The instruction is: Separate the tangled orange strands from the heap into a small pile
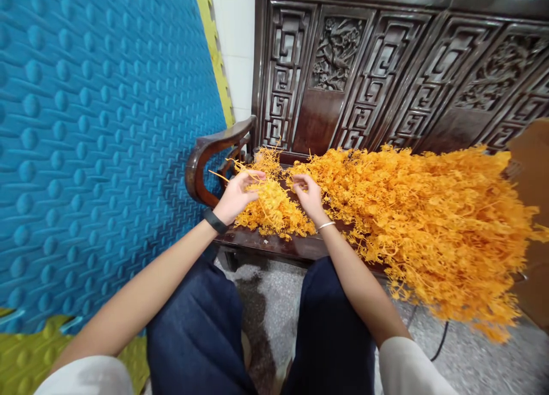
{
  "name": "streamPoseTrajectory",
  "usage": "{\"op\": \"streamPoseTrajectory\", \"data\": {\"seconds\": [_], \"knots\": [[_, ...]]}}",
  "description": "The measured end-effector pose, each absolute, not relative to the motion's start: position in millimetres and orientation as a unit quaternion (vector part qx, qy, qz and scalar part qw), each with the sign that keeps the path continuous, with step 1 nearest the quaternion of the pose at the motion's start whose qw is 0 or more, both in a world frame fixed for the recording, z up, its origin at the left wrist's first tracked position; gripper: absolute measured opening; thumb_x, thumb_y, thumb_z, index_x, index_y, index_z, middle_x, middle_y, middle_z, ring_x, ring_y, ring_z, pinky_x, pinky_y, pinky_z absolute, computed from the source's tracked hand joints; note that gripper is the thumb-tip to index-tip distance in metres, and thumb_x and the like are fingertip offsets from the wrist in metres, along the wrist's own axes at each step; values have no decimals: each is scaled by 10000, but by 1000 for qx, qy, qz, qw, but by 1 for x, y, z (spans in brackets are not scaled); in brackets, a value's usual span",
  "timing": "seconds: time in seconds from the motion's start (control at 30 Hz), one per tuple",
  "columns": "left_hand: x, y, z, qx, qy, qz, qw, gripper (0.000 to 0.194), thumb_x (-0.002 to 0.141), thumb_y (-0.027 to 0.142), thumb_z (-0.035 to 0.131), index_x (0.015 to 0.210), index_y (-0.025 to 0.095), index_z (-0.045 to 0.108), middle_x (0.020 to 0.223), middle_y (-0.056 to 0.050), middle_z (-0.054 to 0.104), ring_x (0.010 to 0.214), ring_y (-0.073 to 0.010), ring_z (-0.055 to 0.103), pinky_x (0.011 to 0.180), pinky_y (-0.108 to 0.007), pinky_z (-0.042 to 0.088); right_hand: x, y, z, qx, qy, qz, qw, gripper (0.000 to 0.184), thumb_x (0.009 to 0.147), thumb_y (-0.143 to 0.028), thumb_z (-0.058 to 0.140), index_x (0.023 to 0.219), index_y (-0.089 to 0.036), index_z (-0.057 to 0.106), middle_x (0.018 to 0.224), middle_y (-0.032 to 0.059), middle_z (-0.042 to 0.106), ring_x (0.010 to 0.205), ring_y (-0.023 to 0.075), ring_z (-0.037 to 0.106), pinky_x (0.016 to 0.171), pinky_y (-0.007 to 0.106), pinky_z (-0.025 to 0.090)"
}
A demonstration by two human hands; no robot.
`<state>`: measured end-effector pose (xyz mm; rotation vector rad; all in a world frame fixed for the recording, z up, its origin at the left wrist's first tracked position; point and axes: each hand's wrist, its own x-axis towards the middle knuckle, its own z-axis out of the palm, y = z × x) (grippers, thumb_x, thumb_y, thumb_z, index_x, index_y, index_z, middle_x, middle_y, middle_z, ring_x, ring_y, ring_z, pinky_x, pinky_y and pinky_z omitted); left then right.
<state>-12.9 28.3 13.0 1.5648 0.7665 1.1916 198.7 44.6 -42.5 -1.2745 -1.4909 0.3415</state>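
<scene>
A small bunch of orange, frilly artificial-looking foliage (pixel 274 209) lies on the dark wooden bench seat (pixel 295 251). My left hand (pixel 237 196) is at its left side, thumb and fingers apart, near a thin orange stem (pixel 218 175) that pokes out to the left. Whether the palm touches this stem is hidden. On the other side of the bunch is my right hand (pixel 309 198), its fingers curved to the left with a gap to the thumb; nothing shows between them. Right beside that hand begins a much larger heap of the same orange foliage (pixel 437 223).
The bench's curved armrest (pixel 199 166) stands left of the bunch, and its carved backrest (pixel 317 118) rises behind. Blue textured foam matting (pixel 98 126) fills the left. A brown cardboard piece (pixel 534 172) is at the far right. A black cable (pixel 441 340) hangs below the heap.
</scene>
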Motion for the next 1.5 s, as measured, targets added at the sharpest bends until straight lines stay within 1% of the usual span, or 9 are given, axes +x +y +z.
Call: {"op": "streamPoseTrajectory", "data": {"seconds": [0.1, 0.23, 0.43, 0.57, 0.7, 0.97, 1.17, 1.37, 1.5], "knots": [[-12, 28, 13, 648, 315, 501, 478, 316, 564, 78, 598, 869, 152, 565, 1010, -62, 610, 1024, -201, 546, 838, -341, 450, 184, 25, -29, -447, -603, 202, 630, 140, 823, -320, 531, 829, -180, 532, 738, 4, 569, 700, 119, 548, 691, 268, 459], [-10, 30, 10, 654, 303, 510, 469, 243, 579, 119, 645, 788, 157, 527, 962, -53, 595, 991, -194, 549, 809, -331, 460, 165, 7, -23, -410, -675, 257, 557, 205, 828, -368, 539, 747, -180, 536, 691, -8, 538, 652, 106, 510, 640, 252, 432], [-7, 30, 7, 650, 326, 527, 440, 250, 602, 155, 671, 756, 164, 475, 910, -35, 583, 939, -177, 564, 801, -320, 452, 158, 1, -25, -405, -683, 83, 603, 101, 804, -266, 581, 847, -191, 528, 734, -4, 508, 659, 116, 490, 629, 270, 428], [-6, 30, 5, 651, 346, 539, 408, 244, 618, 147, 655, 761, 173, 459, 897, -28, 573, 912, -169, 565, 781, -304, 455, 158, -4, -24, -357, -775, -28, 520, 120, 837, -239, 525, 943, -201, 568, 766, 27, 534, 723, 151, 496, 677, 309, 426], [-4, 28, 6, 652, 340, 547, 400, 239, 624, 151, 646, 774, 173, 461, 891, -26, 558, 897, -161, 559, 774, -292, 454, 155, -6, -24, -380, -794, -98, 465, 155, 870, -246, 474, 828, -190, 612, 712, 39, 540, 716, 169, 471, 687, 328, 385], [-1, 22, 4, 696, 309, 505, 407, 192, 655, 136, 597, 773, 175, 452, 889, -30, 541, 916, -162, 546, 781, -293, 450, 150, 1, -27, -475, -675, 117, 552, 236, 784, -407, 607, 869, -194, 664, 709, 9, 566, 633, 127, 477, 618, 271, 407], [0, 24, -1, 700, 310, 488, 420, 184, 669, 115, 565, 775, 181, 430, 908, -30, 540, 935, -167, 547, 784, -313, 464, 152, 6, -35, -454, -636, 299, 547, 267, 666, -371, 712, 847, -185, 648, 698, 7, 629, 640, 134, 571, 639, 271, 477], [4, 27, -5, 696, 285, 493, 438, 207, 665, 121, 575, 783, 183, 418, 937, -30, 517, 948, -156, 533, 770, -280, 466, 152, 6, -35, -461, -598, 240, 610, 190, 672, -350, 709, 716, -180, 637, 821, 39, 599, 758, 153, 576, 675, 289, 487], [5, 28, -1, 688, 317, 483, 439, 214, 640, 152, 600, 737, 181, 412, 862, -10, 518, 777, -132, 547, 621, -237, 453, 156, 3, -27, -457, -589, 153, 649, 131, 698, -299, 693, 740, -188, 637, 986, 67, 507, 972, 194, 527, 733, 310, 479]]}}
